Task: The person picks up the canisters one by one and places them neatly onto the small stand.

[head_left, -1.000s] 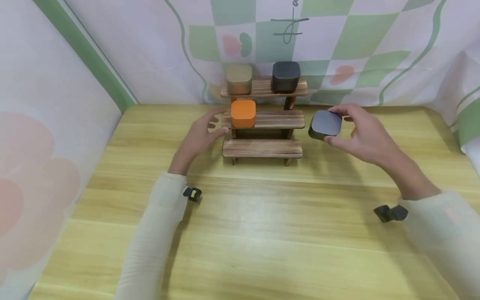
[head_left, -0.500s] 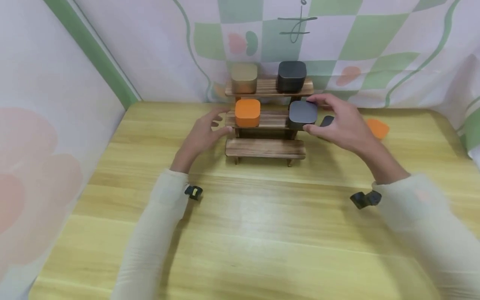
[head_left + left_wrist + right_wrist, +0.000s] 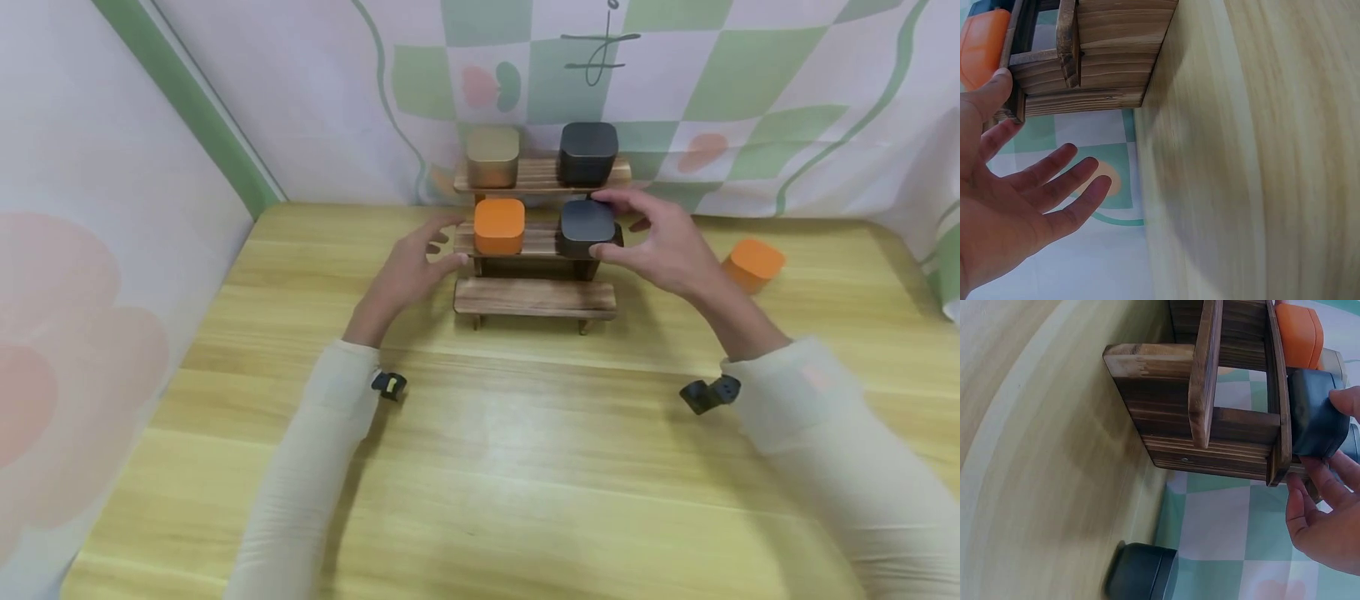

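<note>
A small dark grey tin (image 3: 587, 227) with rounded corners sits at the right end of the middle shelf of a three-step wooden stand (image 3: 534, 297). My right hand (image 3: 663, 246) grips this tin (image 3: 1316, 412) between thumb and fingers. At the same shelf's left end, my left hand (image 3: 408, 271) has its thumb and forefinger by the wood. In the left wrist view the thumb of that hand (image 3: 1016, 219) touches the shelf edge, its other fingers spread. An orange tin (image 3: 499, 227) occupies the middle shelf's left side. On the top shelf stand a gold tin (image 3: 492, 158) and a black tin (image 3: 588, 154).
Right of the stand, another orange tin (image 3: 753, 265) lies on the wooden table (image 3: 510, 467). The right wrist view shows one more dark tin (image 3: 1141, 572) on the table, hidden by the right hand in the head view. A patterned cloth (image 3: 720, 83) hangs behind.
My right hand has carried the dark grey tin leftward from beside the stand onto the middle shelf's right end. The orange tin on the table has come into fuller view. The left hand stays put.
</note>
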`<control>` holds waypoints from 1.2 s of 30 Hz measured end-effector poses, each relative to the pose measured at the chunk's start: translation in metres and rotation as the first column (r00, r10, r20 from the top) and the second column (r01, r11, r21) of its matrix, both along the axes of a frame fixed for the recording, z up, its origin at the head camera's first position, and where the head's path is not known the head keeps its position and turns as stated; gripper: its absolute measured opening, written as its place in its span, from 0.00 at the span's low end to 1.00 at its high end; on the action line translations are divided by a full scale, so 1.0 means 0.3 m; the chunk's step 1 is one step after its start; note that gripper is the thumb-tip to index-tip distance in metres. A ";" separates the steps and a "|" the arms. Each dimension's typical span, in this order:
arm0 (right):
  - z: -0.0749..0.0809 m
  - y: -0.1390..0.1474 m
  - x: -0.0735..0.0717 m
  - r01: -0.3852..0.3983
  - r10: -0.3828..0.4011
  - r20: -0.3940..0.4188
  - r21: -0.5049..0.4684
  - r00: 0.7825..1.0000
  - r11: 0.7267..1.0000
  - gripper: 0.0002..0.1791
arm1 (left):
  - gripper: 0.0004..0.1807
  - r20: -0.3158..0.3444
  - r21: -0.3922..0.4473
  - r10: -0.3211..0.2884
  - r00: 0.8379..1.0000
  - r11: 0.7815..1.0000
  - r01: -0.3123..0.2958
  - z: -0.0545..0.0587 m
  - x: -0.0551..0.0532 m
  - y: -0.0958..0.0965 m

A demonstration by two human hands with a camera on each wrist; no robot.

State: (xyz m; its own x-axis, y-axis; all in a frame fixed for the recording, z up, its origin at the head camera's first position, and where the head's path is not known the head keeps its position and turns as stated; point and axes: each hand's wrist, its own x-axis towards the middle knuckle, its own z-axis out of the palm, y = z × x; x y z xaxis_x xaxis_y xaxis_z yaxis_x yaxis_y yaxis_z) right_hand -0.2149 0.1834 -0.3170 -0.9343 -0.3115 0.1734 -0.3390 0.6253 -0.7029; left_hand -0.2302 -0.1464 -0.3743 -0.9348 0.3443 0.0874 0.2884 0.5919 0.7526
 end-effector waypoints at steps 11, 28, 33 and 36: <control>-0.021 -0.016 0.008 0.057 -0.055 0.056 -0.045 0.997 0.997 0.37 | 0.34 -0.017 -0.074 0.018 1.000 0.997 -0.019 0.000 -0.010 -0.007; -0.092 0.098 0.043 0.082 -0.078 0.047 -0.080 0.996 0.993 0.36 | 0.40 -0.032 0.045 0.040 0.999 0.998 -0.038 0.005 0.027 -0.015; -0.117 0.157 0.054 0.116 -0.113 0.062 -0.057 0.992 0.992 0.37 | 0.39 -0.047 0.103 0.031 0.998 0.994 -0.026 0.006 0.050 -0.020; -0.130 0.192 0.061 0.134 -0.132 0.068 -0.034 0.989 0.990 0.37 | 0.40 -0.021 0.112 0.027 0.999 0.993 -0.024 0.002 0.067 -0.023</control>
State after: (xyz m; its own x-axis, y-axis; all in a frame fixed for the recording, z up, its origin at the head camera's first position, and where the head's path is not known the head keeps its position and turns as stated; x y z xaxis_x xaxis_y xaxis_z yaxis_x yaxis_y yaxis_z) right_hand -0.1966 0.2410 -0.3562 -0.9767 -0.1779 0.1202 -0.2072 0.6341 -0.7450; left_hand -0.2100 -0.1534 -0.3737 -0.9406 0.3072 0.1447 0.2915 0.5121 0.8079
